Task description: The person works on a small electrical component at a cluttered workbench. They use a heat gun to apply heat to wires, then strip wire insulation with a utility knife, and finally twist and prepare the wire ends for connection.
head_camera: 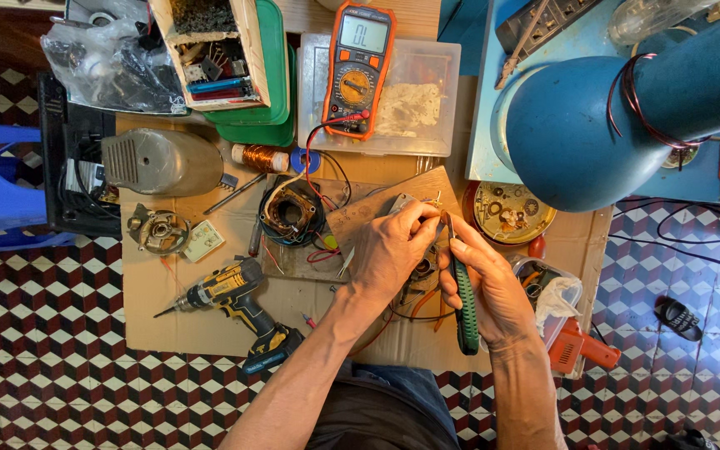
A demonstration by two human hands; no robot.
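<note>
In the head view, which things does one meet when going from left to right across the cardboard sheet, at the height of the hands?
Cordless drill → left hand → green-handled tool held in the right hand → clear plastic tub → orange tool.

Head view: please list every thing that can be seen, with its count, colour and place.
multimeter: one, orange, top centre on a clear box
cordless drill: one, yellow and black, on the cardboard, lower left
motor stator: one, dark with copper windings, centre
copper wire spool: one, above the stator
grey housing: one, left
desk lamp: one, blue, upper right
pliers: one, green handles, in right hand
left hand: pinching a small part
right hand: gripping the pliers
</note>
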